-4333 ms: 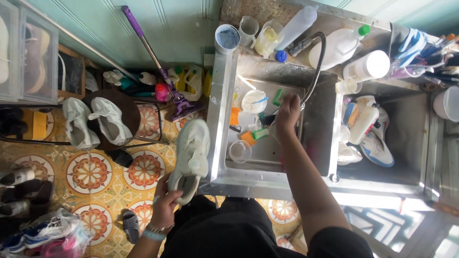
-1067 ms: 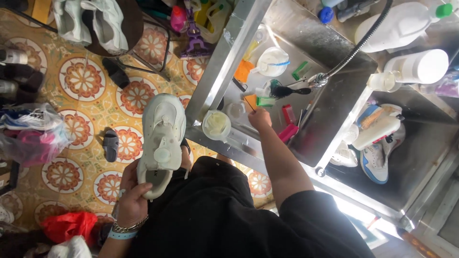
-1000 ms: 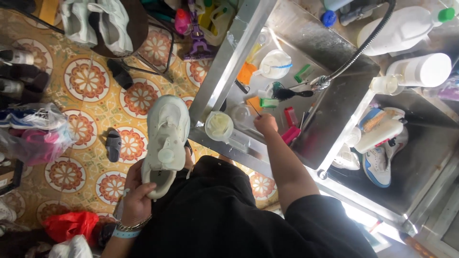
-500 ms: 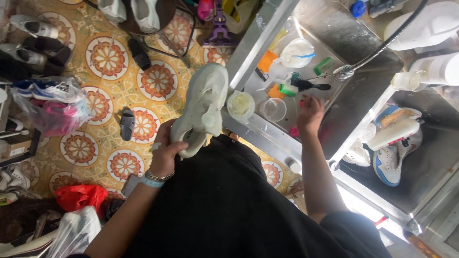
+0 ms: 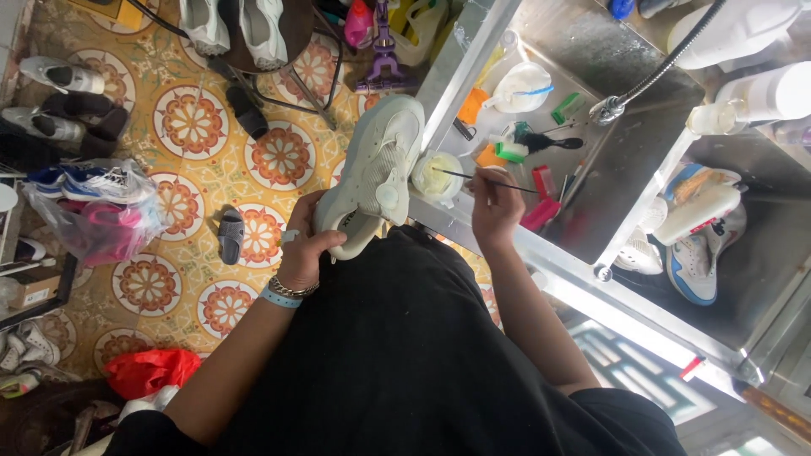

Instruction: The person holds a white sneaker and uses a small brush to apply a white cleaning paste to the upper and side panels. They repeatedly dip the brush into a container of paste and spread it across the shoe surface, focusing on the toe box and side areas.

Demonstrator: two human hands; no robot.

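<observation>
**Pale sneaker held beside the steel sink, thin brush in the other hand**

Head view: the left hand [image 5: 308, 245] had its fingers closed around the heel end of a pale, off-white sneaker [image 5: 374, 173], which pointed up and away from the body, its toe reaching the corner of the steel sink [image 5: 591, 181]. The right hand [image 5: 494, 207] pinched a thin dark-handled brush [image 5: 469, 176] between closed fingers; the brush lay nearly level, its tip over a small round tub [image 5: 435, 176] of pale yellowish stuff standing on the sink's near rim, just beside the sneaker. Whether the tip touched the contents could not be told. Inside the basin lay a black brush [image 5: 549, 144], green and orange pieces and a red holder [image 5: 541, 181]. A flexible hose [image 5: 667, 63] hung over the basin. In the neighbouring basin sat a blue-and-white shoe [image 5: 693, 262]. On the patterned tile floor [image 5: 194, 127] were a small grey sandal [image 5: 230, 235] and a plastic bag of shoes [image 5: 97, 207].
</observation>
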